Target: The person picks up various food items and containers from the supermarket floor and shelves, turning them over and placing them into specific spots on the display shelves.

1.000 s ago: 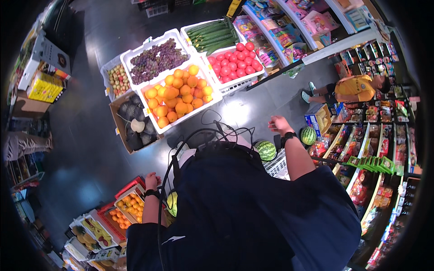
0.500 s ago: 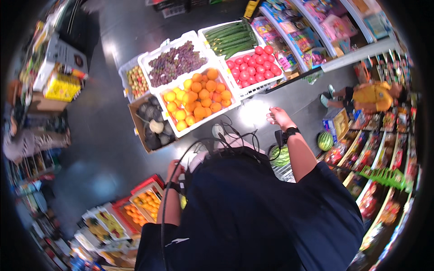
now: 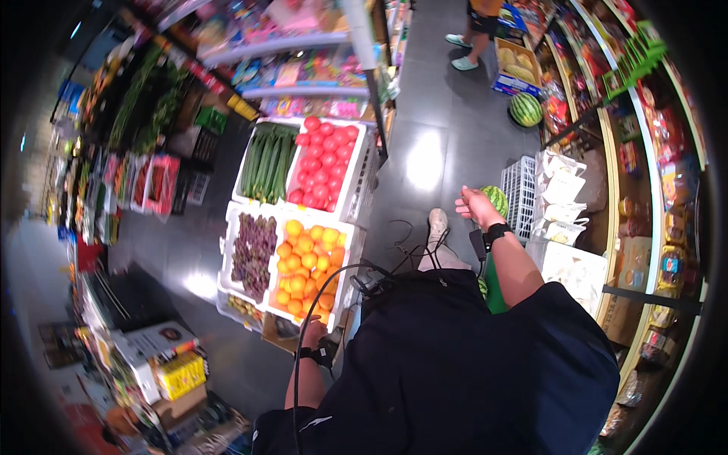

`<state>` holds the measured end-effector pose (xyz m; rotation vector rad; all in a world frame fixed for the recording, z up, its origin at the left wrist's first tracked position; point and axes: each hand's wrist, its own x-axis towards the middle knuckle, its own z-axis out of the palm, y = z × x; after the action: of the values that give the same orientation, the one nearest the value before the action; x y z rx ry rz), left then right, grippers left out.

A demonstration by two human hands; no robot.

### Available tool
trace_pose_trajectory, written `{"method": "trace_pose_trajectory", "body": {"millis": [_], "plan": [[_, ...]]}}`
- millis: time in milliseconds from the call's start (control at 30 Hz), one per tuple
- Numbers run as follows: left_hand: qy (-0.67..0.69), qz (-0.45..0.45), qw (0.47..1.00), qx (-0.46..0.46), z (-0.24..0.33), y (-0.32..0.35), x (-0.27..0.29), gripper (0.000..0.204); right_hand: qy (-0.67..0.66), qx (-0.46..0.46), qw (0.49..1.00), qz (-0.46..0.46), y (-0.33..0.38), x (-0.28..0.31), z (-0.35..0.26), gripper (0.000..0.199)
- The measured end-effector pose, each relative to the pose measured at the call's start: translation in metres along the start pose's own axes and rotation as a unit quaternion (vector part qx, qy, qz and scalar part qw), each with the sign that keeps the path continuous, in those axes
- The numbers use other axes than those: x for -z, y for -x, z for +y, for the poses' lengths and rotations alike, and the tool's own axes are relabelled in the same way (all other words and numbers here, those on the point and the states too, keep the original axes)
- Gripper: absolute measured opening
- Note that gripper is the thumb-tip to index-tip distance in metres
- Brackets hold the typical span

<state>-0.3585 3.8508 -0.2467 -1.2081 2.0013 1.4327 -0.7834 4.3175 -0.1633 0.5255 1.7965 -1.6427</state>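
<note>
My right hand [image 3: 475, 205] hangs in the air over the aisle with loosely bent fingers apart and nothing in them. From this view it overlaps a striped watermelon [image 3: 495, 200]. My left hand [image 3: 313, 331] is low beside the near end of a white crate of oranges [image 3: 306, 265]; its fingers are too small and hidden to read, and contact with the crate cannot be told. Dark purple grapes [image 3: 255, 256] fill the crate left of the oranges. Beyond them are cucumbers [image 3: 269, 163] and pinkish-red tomatoes [image 3: 326, 167].
Packed shelves [image 3: 644, 250] line the right side, with a grey plastic basket [image 3: 519, 199] and white bags [image 3: 560, 197] before them. Another watermelon [image 3: 525, 110] and a box of melons [image 3: 517, 62] sit farther up the aisle, near a person's legs [image 3: 476, 42]. Black cables [image 3: 406, 246] hang before me.
My view and body have turned to the right, so the produce crates now lie to my left. My right hand is now over the aisle near the watermelon, still empty.
</note>
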Motion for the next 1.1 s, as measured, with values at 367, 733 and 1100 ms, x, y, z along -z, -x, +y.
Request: {"method": "trace_pose_trajectory", "body": {"millis": [367, 733, 1100], "plan": [[0.066, -0.078, 0.993, 0.050, 0.340, -0.080, -0.136, 0.018, -0.096, -0.036, 0.992, 0.079, -0.134, 0.189, -0.021, 0.044], [-0.127, -0.066, 0.988, -0.057, 0.510, -0.283, -0.172, 0.025, -0.162, -0.055, 0.982, 0.086, -0.245, 0.172, -0.062, 0.038], [-0.335, -0.014, 0.926, -0.175, 0.601, -0.498, -0.205, 0.033, -0.087, 0.032, 0.995, 0.028, -0.504, 0.037, -0.121, 0.046]]}}
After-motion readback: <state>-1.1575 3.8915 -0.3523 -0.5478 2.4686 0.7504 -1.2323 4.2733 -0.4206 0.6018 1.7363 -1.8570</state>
